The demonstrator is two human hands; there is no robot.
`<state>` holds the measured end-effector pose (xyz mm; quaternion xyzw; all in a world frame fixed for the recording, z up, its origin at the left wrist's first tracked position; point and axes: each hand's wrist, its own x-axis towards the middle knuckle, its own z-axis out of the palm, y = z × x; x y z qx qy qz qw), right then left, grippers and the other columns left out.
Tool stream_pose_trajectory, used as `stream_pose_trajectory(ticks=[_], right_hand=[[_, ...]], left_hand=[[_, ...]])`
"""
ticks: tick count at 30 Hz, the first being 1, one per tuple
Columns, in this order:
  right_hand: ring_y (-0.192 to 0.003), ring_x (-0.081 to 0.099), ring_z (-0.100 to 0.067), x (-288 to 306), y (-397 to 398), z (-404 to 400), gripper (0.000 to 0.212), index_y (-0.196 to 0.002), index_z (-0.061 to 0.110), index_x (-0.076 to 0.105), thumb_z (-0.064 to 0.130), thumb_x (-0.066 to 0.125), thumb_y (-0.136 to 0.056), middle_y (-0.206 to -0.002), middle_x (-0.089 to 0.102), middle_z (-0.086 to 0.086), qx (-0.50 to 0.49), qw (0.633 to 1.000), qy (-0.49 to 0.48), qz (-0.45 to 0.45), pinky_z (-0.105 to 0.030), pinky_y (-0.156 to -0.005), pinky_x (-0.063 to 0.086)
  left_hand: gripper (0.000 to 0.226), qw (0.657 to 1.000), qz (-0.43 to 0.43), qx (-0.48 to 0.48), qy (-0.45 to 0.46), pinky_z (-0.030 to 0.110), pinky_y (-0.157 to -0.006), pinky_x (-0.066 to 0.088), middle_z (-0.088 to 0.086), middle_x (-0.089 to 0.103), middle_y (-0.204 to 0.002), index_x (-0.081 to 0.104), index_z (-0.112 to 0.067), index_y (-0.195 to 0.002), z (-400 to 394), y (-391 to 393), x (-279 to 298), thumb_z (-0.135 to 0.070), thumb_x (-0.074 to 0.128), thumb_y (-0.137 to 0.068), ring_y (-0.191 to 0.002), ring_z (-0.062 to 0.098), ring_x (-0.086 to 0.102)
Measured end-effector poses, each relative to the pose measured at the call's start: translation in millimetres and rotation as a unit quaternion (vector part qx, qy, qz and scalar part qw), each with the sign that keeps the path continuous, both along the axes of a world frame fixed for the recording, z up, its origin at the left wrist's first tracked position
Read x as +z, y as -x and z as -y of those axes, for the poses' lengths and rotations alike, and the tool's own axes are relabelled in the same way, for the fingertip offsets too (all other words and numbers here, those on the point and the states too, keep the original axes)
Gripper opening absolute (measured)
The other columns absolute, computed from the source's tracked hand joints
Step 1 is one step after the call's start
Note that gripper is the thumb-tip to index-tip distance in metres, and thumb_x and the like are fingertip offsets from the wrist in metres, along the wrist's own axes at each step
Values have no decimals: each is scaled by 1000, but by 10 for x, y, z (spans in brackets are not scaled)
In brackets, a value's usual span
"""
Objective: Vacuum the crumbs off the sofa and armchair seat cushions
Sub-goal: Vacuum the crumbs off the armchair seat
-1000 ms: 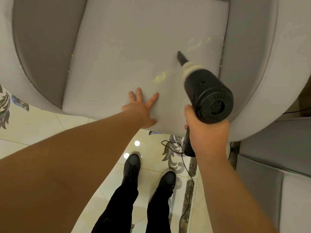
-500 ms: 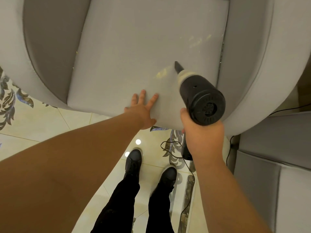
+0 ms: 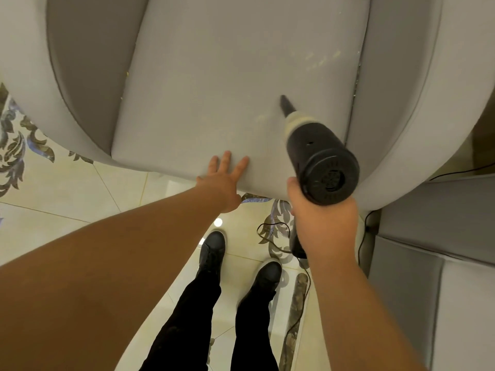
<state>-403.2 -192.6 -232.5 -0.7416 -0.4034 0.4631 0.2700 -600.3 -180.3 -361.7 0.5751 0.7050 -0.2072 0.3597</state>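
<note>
Bare-armed and dressed in black from the waist down, a person is seen from a head-worn camera.

Both forearms are uncovered to the edge of the picture, with no sleeve, watch or ring visible on the left hand [image 3: 223, 180] or the right hand [image 3: 322, 223]. The legs wear slim black trousers [image 3: 192, 317] that reach the ankles. On the feet are dark, matte lace-up shoes [image 3: 213, 250] with rounded toes and a thin pale rim to the sole, the laces faintly visible on the left one.
</note>
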Motion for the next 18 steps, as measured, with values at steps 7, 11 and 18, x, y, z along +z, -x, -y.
stream_pose_trajectory(ticks=[7, 11, 18], right_hand=[[-70, 73, -19, 62, 186, 245, 14, -87, 24, 73, 33, 83, -83, -71, 73, -1, 107, 993, 49, -25, -35, -69, 63], [-75, 73, -23, 58, 408, 249, 19, -89, 30, 71, 39, 86, -81, -74, 73, 2, 139, 989, 45, -30, -47, -77, 65], [-80, 72, -24, -24, 544, 5, 23, -99, 20, 73, 37, 81, -86, -81, 73, -5, 123, 992, 34, -17, -47, -83, 64]], left_hand=[[100, 1000, -10, -1, 19, 66, -121, 24, -2, -28, -169, -14, -41, -161, 112, 115, 28, -29, 62, -98, -157, 31, -22], [95, 999, -34, -11, 18, 65, -124, 18, 10, -15, -171, 2, -25, -165, 117, 196, -31, -24, 65, -95, -156, 38, -21], [98, 999, -20, 37, 11, 59, -123, 24, 3, -27, -169, -14, -42, -161, 137, 389, 43, -28, 63, -101, -156, 38, -20]])
